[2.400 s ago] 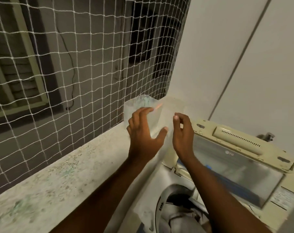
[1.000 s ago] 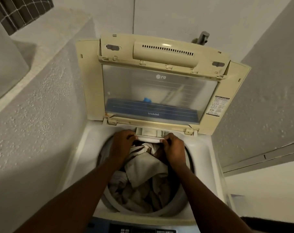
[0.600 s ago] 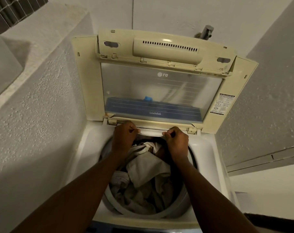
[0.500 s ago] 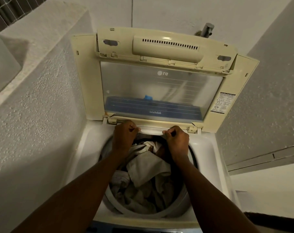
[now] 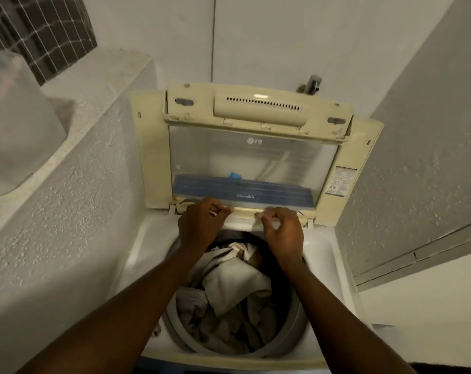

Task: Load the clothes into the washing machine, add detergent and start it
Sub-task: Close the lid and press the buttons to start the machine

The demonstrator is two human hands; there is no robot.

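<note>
both hands, left hand (image 5: 202, 225) and right hand (image 5: 284, 233), fingers curled, grip unclear, at washing machine (image 5: 334, 265) back rim

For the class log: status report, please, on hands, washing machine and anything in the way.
Left hand and right hand at the drawer, grip unclear. Clothes in drum, lid up. Nothing in the way.

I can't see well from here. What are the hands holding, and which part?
Both the left hand and right hand pinch the front edge of the white detergent drawer.
</note>
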